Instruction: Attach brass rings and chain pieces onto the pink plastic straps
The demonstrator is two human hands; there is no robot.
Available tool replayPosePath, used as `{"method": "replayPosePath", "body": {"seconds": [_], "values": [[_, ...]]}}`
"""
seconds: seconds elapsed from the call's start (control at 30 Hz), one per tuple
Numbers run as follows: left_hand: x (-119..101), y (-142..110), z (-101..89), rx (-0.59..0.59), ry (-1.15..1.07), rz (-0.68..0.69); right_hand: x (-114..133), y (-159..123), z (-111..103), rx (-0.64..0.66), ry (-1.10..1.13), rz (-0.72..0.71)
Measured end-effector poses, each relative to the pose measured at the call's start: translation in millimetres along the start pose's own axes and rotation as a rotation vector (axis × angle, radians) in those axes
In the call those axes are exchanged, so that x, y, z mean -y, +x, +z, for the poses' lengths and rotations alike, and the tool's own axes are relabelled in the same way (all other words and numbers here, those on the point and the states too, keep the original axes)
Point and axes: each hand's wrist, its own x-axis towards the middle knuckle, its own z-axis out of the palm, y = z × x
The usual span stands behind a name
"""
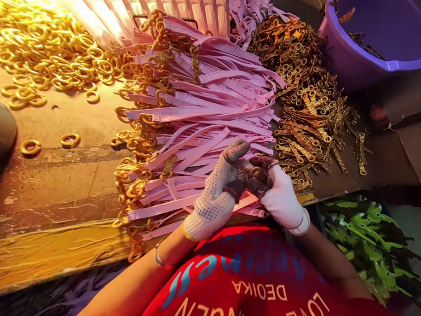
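Observation:
My left hand (218, 192), in a dotted knit glove with dark fingertips, is closed at the front edge of the table. Between its fingers shows a shadowed metal ring (242, 175). Close against it, my right hand (282, 197), in a white glove with dark fingertips, pinches a small ring-ended metal link (255, 171). Shadow and fingers hide whether the two pieces are joined. Beneath both hands lies a thick pile of pink straps (209, 112), with gold rings and links (137, 142) at their left ends.
Loose gold rings (70, 140) lie on the left of the table, heaped up behind. On the right is a mound of gold links (305, 99) beside a purple tub (376, 64). A pink ribbed basket (198, 13) stands at the back. Green pieces (368, 244) sit below at right.

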Motion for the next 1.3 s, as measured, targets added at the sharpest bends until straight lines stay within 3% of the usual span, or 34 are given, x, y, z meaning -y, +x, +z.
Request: {"method": "replayPosePath", "body": {"seconds": [0.1,0.2,0.33,0.4,0.5,0.6,0.73,0.8,0.97,1.1,1.2,1.3], "values": [[3.9,-2.2,-0.5,0.006,0.097,0.071,-0.8,4.5,6.7,-0.057,0.186,0.055],[2.8,-2.9,1.5,-0.098,0.072,0.062,1.7,4.6,11.8,-0.153,0.202,0.049],[-4.7,-6.4,6.0,-0.232,0.019,-0.149,-2.0,-1.7,16.0,-0.239,0.118,-0.023],[-9.3,-8.8,6.1,-0.253,0.024,-0.242,-5.0,-7.2,12.9,-0.197,0.004,-0.062],[-15.6,-11.7,2.6,-0.268,0.062,-0.27,-2.6,-14.5,-1.4,-0.145,-0.366,-0.163],[-20.2,-12.6,-2.4,-0.186,0.101,-0.28,7.3,-13.9,-18.5,-0.011,-0.663,-0.3],[-20.0,-10.5,-4.8,-0.052,0.115,-0.326,14.8,-5.2,-23.9,0.289,-0.654,-0.398],[-17.5,-9.8,-4.5,-0.069,0.147,-0.32,12.8,-3.9,-20.9,0.333,-0.665,-0.392],[-12.2,-14.9,-4.2,-0.136,0.283,-0.167,5.1,-11.6,-19.4,0.223,-1.047,-0.309],[-12.6,-17.7,-0.6,-0.044,0.303,-0.246,7.6,-15.2,-20.4,0.252,-1.341,-0.309],[-15.5,-13.9,7.6,-0.095,0.158,-0.374,7.3,-16.0,-15.8,0.167,-1.384,-0.402],[-18.7,-6.8,14.5,-0.156,0.105,-0.395,0.4,-19.3,-12.4,0.008,-1.233,-0.444]]}}
